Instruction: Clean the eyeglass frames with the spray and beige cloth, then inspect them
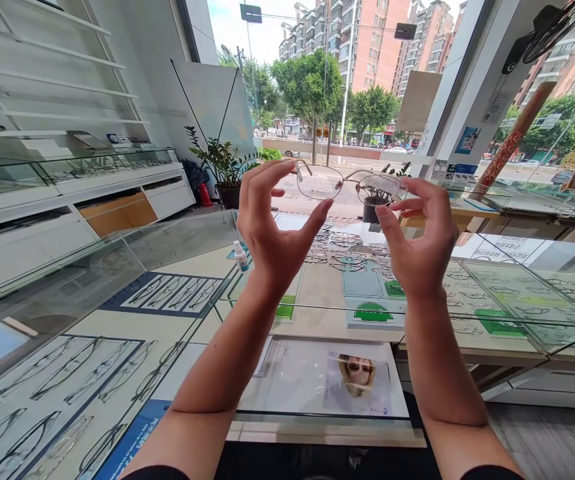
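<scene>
And here we are, both hands up above the glass counter [312, 327], held apart, with one pair of thin wire-rimmed glasses [320, 185] spanning the gap between them! The left hand [272, 233] has one outer end in its fingers, the right hand [422, 243] has the other, and both thumbs angle up towards the lower rims (whether they actually touch, I cannot tell). The lenses face the big window, trees [307, 80] and tall buildings [392, 40] beyond.

Just left of the left wrist stands a white spray bottle [241, 256]; farther left and lower, a blue-edged tray [117, 301] carries spectacles in a row. Between the wrists, more eyewear [346, 261] lies in lines, with a green-and-white sign [370, 311] nearer the right forearm. Below the hands, a printed portrait [357, 383] shows (wearing dark glasses, very stylish!). Past the left hand, a potted plant [229, 197] stands by the window.
</scene>
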The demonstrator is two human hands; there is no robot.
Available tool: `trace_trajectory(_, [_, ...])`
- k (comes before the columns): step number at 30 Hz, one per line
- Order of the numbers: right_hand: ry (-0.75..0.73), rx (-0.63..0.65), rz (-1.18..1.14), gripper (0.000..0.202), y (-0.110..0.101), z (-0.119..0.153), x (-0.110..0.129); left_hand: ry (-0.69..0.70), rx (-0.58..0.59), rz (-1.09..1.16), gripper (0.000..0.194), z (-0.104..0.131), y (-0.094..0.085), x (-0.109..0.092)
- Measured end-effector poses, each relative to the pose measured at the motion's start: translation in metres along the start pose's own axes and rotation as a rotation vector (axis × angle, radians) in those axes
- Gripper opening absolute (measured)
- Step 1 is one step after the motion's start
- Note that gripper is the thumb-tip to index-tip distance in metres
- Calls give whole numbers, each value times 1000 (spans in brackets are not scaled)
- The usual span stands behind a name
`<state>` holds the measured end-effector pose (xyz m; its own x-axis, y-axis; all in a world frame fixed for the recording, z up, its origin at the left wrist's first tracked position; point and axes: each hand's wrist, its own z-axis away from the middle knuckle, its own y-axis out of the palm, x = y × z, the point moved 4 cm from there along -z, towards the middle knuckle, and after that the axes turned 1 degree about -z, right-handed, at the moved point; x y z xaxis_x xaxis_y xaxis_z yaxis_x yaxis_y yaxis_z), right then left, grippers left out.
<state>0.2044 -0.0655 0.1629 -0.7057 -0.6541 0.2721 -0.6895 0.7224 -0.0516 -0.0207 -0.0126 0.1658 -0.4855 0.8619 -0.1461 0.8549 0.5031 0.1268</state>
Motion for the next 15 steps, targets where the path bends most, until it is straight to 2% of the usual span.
trace_trajectory(8, [-35, 0, 32, 40, 0, 0, 3, 18, -24, 101, 60, 2, 0, 2])
trace_trajectory(15, [-70, -21, 48, 39, -4, 1, 10, 3, -4, -8, 61, 1, 0, 2])
